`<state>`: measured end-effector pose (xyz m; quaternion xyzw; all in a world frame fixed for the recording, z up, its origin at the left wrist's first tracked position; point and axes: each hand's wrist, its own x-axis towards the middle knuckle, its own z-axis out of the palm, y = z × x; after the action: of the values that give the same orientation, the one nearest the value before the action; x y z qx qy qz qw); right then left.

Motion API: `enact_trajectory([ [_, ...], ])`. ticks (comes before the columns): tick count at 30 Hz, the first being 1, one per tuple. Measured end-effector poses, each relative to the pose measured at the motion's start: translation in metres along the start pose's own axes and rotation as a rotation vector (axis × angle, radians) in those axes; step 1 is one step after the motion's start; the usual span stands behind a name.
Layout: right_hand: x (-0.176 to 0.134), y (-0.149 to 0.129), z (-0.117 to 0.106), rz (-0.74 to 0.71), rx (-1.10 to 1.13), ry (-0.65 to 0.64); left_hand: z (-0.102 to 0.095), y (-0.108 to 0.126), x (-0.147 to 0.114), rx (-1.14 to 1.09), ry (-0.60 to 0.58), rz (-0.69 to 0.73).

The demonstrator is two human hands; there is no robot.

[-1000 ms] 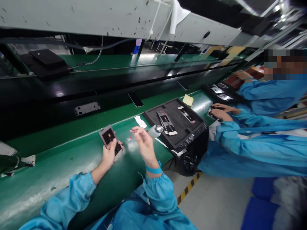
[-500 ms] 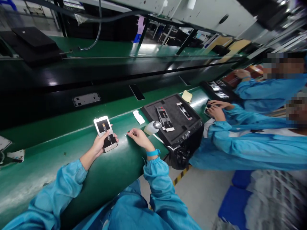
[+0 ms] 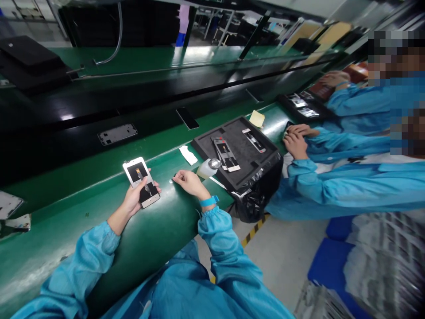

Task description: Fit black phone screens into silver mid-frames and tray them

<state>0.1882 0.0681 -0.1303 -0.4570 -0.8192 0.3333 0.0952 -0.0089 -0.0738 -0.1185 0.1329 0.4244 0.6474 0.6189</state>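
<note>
My left hand (image 3: 134,197) is closed around a white-edged phone screen (image 3: 134,170), its back with a ribbon cable facing up, thumb across the middle. To the right of it, my right hand (image 3: 189,182) is pinched low over the green bench (image 3: 133,241). A small dark bit shows at its fingertips, too small to name. Right beside that hand stands a clear bottle with a metal cap (image 3: 209,167). A crumpled white paper (image 3: 188,155) lies just beyond the fingers.
A dark foam tray (image 3: 214,133) on the right bears several phone screens. Beyond the bench edge, a grey phone frame (image 3: 117,134) and a black phone screen (image 3: 187,118) lie on the dark belt. A co-worker's hands (image 3: 295,141) are at work past the tray. White parts (image 3: 9,204) lie far left.
The view has shifted slightly, so the bench things sit a little higher and further left. Both hands keep their holds, with little motion of their own.
</note>
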Motion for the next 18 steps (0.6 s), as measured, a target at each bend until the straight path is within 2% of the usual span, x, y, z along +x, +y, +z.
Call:
enact_trajectory([
  [9, -0.005, -0.009, 0.006, 0.026, -0.055, 0.084, 0.001, 0.002, -0.001, 0.024, 0.004, 0.000],
  [14, -0.015, -0.012, 0.023, 0.031, 0.043, 0.250, 0.002, 0.003, -0.001, 0.027, 0.020, -0.007],
  [18, -0.014, -0.009, 0.022, 0.042, 0.253, 0.396, 0.004, 0.004, -0.002, 0.038, 0.024, -0.005],
])
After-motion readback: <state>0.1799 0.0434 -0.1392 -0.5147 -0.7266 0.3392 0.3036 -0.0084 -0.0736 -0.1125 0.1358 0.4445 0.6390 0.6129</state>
